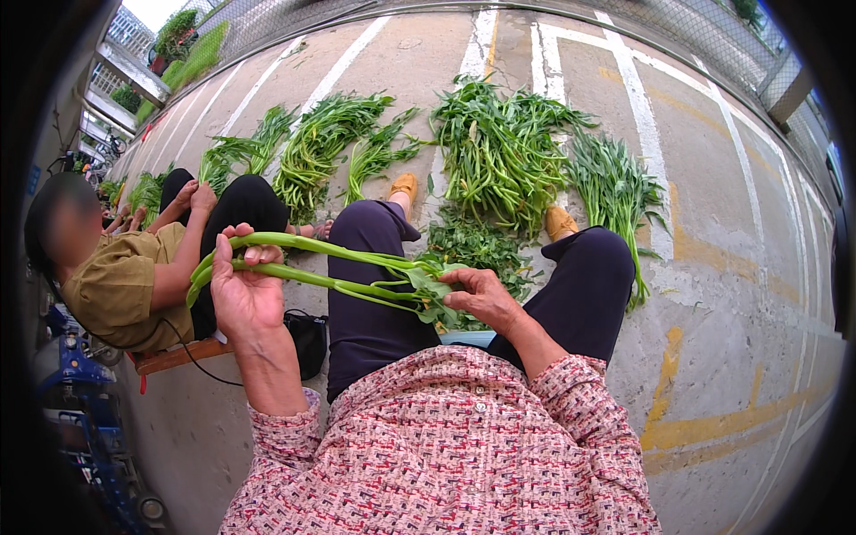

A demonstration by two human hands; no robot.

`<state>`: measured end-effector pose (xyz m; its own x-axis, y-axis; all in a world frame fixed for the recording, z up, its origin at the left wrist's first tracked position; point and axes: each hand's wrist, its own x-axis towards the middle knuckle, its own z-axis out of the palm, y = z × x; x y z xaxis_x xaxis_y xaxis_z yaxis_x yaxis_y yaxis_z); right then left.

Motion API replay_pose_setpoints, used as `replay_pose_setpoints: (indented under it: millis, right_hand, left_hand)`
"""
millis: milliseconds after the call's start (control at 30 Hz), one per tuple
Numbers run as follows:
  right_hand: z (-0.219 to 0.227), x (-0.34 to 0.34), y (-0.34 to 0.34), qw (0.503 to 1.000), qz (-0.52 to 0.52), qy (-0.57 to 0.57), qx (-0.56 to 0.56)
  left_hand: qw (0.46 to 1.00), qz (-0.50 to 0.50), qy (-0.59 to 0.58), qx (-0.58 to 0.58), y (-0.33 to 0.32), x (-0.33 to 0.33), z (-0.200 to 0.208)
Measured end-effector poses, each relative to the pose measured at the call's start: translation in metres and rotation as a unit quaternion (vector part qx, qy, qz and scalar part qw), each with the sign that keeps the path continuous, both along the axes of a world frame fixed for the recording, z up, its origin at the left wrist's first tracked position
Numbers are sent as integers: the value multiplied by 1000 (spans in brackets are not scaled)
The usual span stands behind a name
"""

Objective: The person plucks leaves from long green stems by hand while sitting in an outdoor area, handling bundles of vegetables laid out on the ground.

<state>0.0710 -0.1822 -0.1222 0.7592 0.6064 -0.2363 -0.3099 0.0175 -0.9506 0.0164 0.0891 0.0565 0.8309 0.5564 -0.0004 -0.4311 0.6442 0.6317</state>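
Long green leafy stalks, which look like water spinach (334,283), stretch across above my lap. My left hand (247,301) is closed round their thick bent stems, palm turned up. At the other end, my right hand (492,301) pinches the leafy tips between thumb and fingers. Below the stalks, between my knees, lies a heap of loose leaves (473,252) on the ground. Beyond it sits a large pile of the same greens (499,147), with a smaller bunch (615,183) to its right.
More bunches of greens (321,147) lie in a row toward the far left. Close on my left sits a person in a tan shirt (134,285), hands also on greens. A black bag (308,343) stands between us. Behind that person are blue vehicle parts (85,374). A wire fence (713,45) runs along the far side.
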Motion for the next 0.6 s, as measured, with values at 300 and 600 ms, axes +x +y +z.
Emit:
replay_pose_setpoints:
  millis: [300, 600]
  right_hand:
    - [-8, -1, -2, 998, 2, -50, -40]
    - [-5, -5, 1, 962, -32, -169, -213]
  left_hand:
    - [1000, 5, 5, 4, 0, 2, -1]
    - [998, -4, 5, 62, -14, 0, 1]
